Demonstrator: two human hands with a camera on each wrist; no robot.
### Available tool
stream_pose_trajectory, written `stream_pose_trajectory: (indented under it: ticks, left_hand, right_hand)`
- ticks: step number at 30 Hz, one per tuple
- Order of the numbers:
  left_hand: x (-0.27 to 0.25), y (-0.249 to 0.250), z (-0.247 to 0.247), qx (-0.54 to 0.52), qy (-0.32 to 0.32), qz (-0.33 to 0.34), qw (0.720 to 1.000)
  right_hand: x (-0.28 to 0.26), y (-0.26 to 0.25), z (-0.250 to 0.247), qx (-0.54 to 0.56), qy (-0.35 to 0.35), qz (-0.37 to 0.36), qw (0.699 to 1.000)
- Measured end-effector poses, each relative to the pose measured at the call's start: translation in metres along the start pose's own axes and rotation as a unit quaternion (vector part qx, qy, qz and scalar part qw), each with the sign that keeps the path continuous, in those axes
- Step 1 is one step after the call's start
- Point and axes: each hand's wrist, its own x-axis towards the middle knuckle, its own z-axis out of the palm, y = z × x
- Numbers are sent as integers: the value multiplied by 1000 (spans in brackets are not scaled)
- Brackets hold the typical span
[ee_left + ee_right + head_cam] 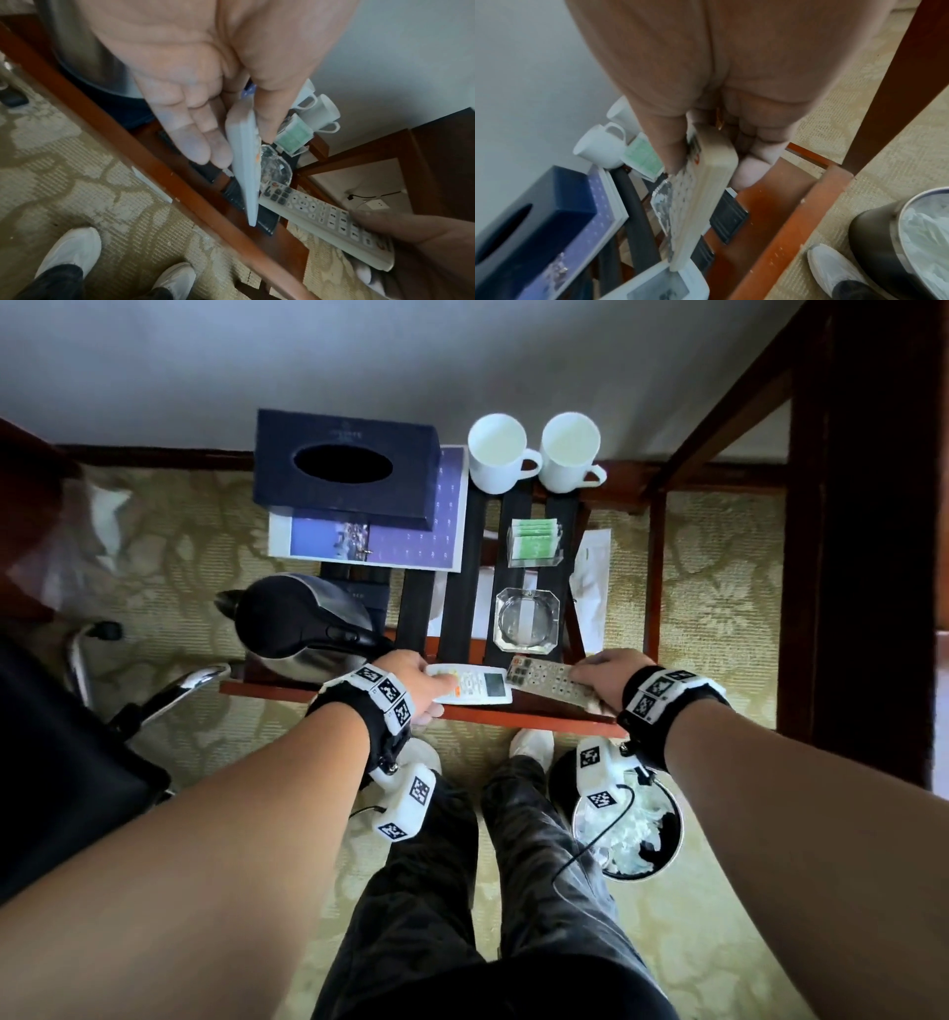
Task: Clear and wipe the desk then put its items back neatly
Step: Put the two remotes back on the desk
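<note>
My left hand [429, 685] pinches one end of a white air-conditioner remote [477, 686], thumb on the buttons and fingers [197, 142] underneath; the remote [244, 162] hangs just above the rack's near rail. To its right, my right hand [598, 677] grips a beige TV remote [544, 680] by its near end, thumb on top, fingers curled below [754, 150]. That remote [700, 182] points toward the white one, and their far ends almost meet. Both remotes are over the near edge of a wooden luggage rack [513, 719] with black straps.
On the rack stand a steel kettle [303, 624], a navy tissue box [344, 464] on a brochure [411, 541], two white mugs [498, 451], a tea-bag holder [534, 544] and a glass ashtray [526, 618]. A lined bin [626, 824] stands at my right foot, a chair [51, 762] at left.
</note>
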Motion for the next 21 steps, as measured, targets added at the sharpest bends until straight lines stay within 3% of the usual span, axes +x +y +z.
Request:
stream_pose_trajectory:
  ticks: [8,11,15,19,21]
  left_hand:
    - [-95,97,-59,-27,37,72,996]
    - [-146,148,-85,-60,30,125,990]
    - [-225,198,-102,-126,20,222,967]
    - [-308,212,-94,-215,-46,324,920]
    - [-342,212,-80,-251,-95,360,894]
  right_hand:
    - [-95,-47,-76,128,36,-68,989]
    - [-148,-62,-108,235,67,-113,963]
    - [-231,-64,-146,289,132,-167,933]
    - [-314,-42,-173,387,197,-209,876]
    - [-354,-27,-177,519,194,-218,803]
